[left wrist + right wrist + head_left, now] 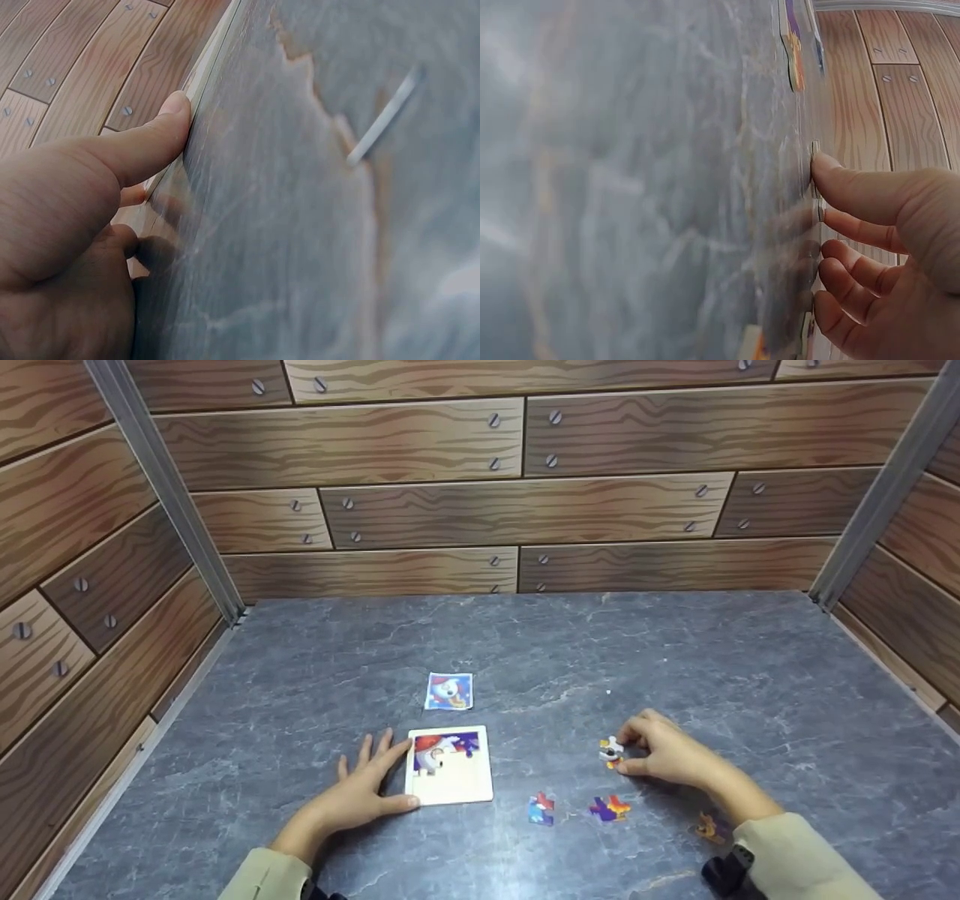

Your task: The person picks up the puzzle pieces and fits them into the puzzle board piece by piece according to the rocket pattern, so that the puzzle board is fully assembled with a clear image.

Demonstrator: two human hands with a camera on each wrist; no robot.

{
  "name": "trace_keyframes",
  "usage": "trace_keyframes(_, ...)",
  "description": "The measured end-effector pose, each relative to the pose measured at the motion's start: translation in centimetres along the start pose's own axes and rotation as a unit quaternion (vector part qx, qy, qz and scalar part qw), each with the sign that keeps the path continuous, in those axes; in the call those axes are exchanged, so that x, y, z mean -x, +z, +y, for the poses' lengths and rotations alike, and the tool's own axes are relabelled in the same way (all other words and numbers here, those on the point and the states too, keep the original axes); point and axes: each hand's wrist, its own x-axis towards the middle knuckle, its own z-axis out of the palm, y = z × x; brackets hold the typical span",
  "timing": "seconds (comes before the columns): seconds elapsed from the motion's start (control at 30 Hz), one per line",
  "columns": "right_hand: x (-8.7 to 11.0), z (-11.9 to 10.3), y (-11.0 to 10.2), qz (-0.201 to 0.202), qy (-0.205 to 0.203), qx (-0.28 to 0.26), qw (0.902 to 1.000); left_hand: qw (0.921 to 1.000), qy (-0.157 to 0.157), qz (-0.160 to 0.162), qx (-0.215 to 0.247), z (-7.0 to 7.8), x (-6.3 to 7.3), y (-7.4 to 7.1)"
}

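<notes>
1. Fingertips (628,739) of the right hand (667,754) curl round a small puzzle piece (611,751), pinching it on the grey table (675,660), right of centre.
2. Left hand (360,791) lies flat, fingers spread, thumb (146,142) against the near left edge of the puzzle tray (450,766).
3. Near the tray's right, two loose pieces (541,808) (609,808) lie apart; another (710,828) sits by the right sleeve.
4. Farther off, beyond the tray, lies a small picture card (449,691).
</notes>
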Motion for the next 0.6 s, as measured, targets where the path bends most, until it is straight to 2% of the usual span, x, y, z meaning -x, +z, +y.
trace_keyframes(0.6, -0.07, 0.26, 0.12, 0.004, -0.034, 0.001, 0.9994, 1.0000, 0.002, -0.004, 0.002, 0.05, 0.06, -0.09)
